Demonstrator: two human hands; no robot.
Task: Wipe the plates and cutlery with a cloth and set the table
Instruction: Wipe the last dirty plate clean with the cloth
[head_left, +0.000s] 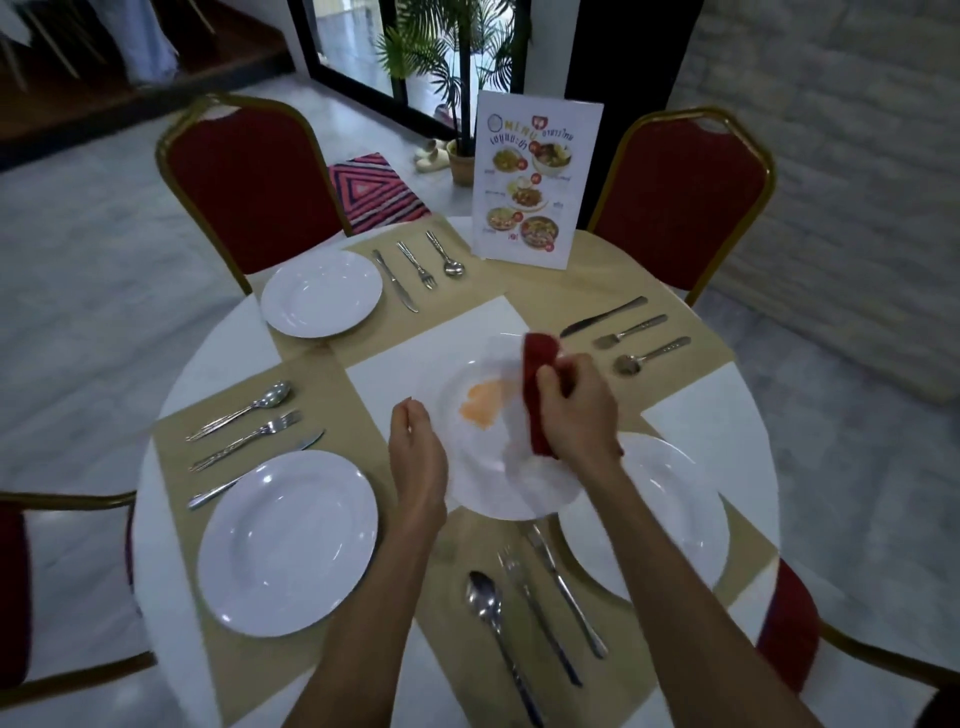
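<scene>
My left hand (418, 457) grips the left rim of a white plate (467, 467), holding it tilted above the middle of the round table (218, 358). An orange smear (483, 408) marks the plate's well. My right hand (576, 410) is shut on a red cloth (537, 364) pressed against the plate's right side. Three other white plates lie on tan placemats: near left (287, 543), far left (321, 293), near right (675, 514). Each of the four settings has a knife, fork and spoon, such as the near set (530, 597) and the right set (631, 338).
A standing menu card (535, 179) is at the table's far side. Red chairs with gold frames (249, 182) (680, 202) surround the table, with others at the left and lower right edges. A potted palm (462, 156) and a patterned mat (376, 192) are on the floor beyond.
</scene>
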